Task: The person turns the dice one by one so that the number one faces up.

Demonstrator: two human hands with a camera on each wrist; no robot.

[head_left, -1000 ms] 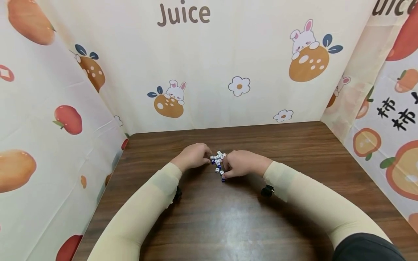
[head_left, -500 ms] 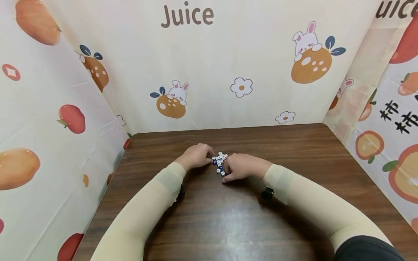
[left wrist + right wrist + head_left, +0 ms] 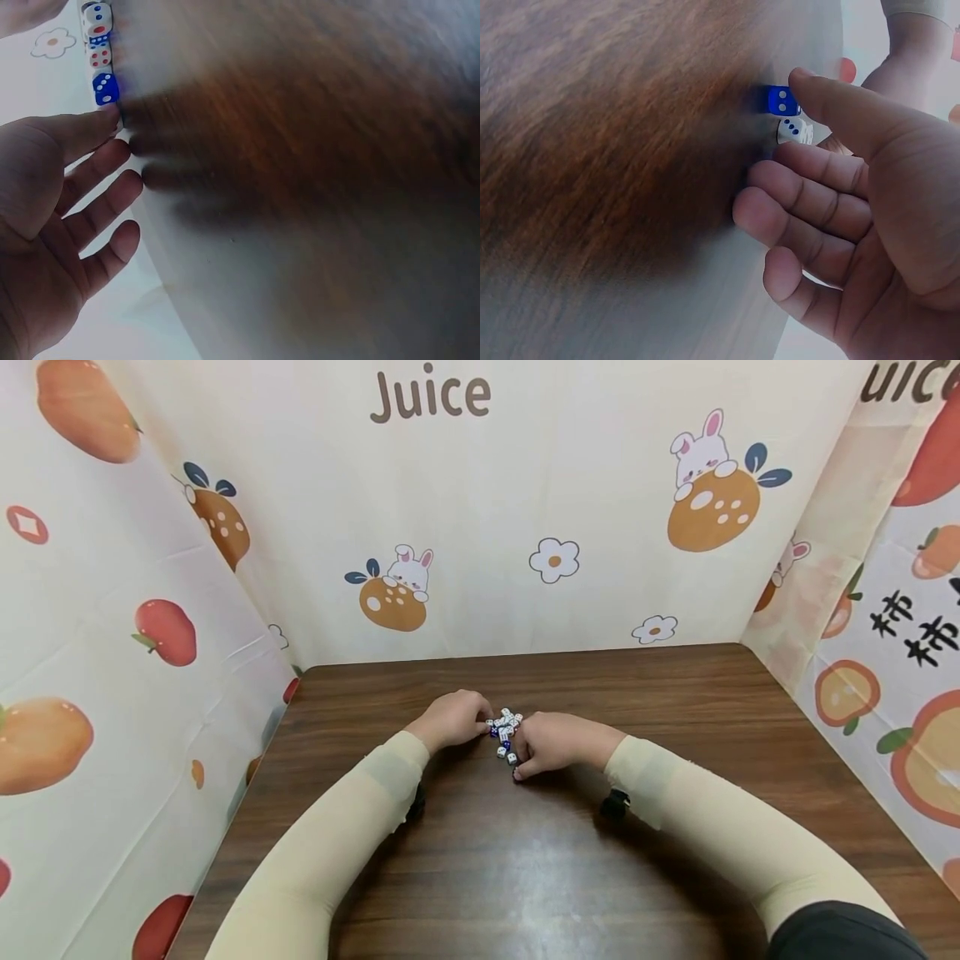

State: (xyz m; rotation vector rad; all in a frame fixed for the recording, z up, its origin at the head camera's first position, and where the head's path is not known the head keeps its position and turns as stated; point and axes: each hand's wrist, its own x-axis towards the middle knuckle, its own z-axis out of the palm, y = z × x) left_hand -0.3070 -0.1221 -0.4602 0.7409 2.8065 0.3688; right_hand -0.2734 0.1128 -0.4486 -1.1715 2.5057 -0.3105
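Several small dice [image 3: 506, 718], white and blue, sit in a close cluster on the brown wooden table between my two hands. My left hand [image 3: 452, 718] is at the cluster's left side, its thumb and forefinger pinching a mostly hidden die. Next to that thumb is a blue die [image 3: 106, 88] with white pips. My right hand [image 3: 555, 741] is at the right side, fingers loosely bent. Its thumb touches a blue die [image 3: 783, 100] at the near end. Behind this one shows a white die [image 3: 792, 130] with blue pips, close to the forefinger.
The wooden tabletop [image 3: 517, 868] stretches toward me, with a bright reflection on it. A printed curtain [image 3: 465, 527] with fruit and rabbits stands along its back edge, and more printed cloth [image 3: 112, 727] hangs at the sides.
The head view shifted slightly, then steadied. My right thumb has slid a little over the blue die at the near end, covering most of it. The left hand has hardly moved.
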